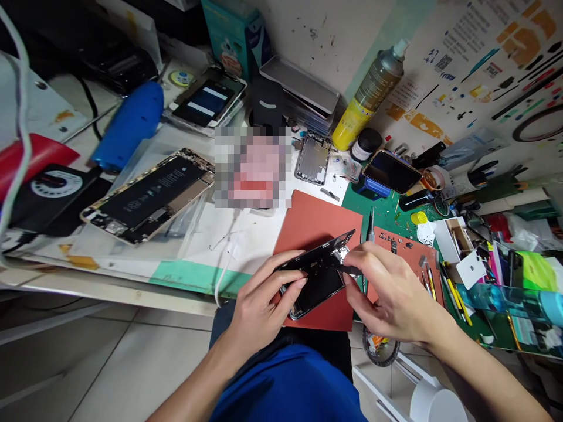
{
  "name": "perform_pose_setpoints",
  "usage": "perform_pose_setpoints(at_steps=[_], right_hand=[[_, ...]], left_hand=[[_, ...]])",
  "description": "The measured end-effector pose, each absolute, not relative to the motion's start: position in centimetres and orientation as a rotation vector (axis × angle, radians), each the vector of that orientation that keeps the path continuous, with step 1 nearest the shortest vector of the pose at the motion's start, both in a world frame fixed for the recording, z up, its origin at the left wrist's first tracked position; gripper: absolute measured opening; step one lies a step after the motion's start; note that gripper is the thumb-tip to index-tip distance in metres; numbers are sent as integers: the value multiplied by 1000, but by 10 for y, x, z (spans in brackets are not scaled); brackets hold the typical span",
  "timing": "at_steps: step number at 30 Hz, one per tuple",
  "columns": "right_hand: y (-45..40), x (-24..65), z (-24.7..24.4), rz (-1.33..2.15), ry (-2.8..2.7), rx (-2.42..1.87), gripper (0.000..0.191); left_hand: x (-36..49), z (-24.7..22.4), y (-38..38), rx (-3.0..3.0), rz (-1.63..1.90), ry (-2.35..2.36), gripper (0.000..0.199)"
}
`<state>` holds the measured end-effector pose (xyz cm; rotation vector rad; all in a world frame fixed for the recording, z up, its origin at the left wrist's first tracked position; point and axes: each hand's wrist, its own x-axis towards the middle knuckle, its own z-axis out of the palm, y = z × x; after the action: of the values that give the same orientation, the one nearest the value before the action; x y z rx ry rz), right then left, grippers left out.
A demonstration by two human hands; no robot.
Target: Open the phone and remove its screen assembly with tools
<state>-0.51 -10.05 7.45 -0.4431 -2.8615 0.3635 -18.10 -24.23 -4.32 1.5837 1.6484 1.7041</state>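
Note:
My left hand point(264, 299) grips an opened smartphone point(319, 287) by its left end, thumb and fingers closed on it. The phone's screen panel point(323, 249) is tilted up from the body, with dark parts and a shiny silver piece showing near its right end. My right hand point(387, 287) is at that right end, thumb and fingers pinched together around something small and dark; its kind is hidden by the fingers. Under the phone lies a reddish-brown mat point(319, 217). Tweezers point(372, 225) lie just behind my right hand.
An opened phone with its battery point(149, 193) lies left, near a blue-handled tool point(132, 123). At the back stand a phone frame point(313, 157), a yellow spray can point(369, 97) and a propped phone point(391, 171). Small parts, pens and a bottle point(505, 300) crowd the right side.

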Motion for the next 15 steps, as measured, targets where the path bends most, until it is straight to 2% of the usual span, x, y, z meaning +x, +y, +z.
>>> perform_pose_setpoints(at_steps=[15], right_hand=[[-102, -1, 64, 388, -2739, -495, 21]], left_hand=[[-181, -44, -243, 1564, 1680, 1682, 31]])
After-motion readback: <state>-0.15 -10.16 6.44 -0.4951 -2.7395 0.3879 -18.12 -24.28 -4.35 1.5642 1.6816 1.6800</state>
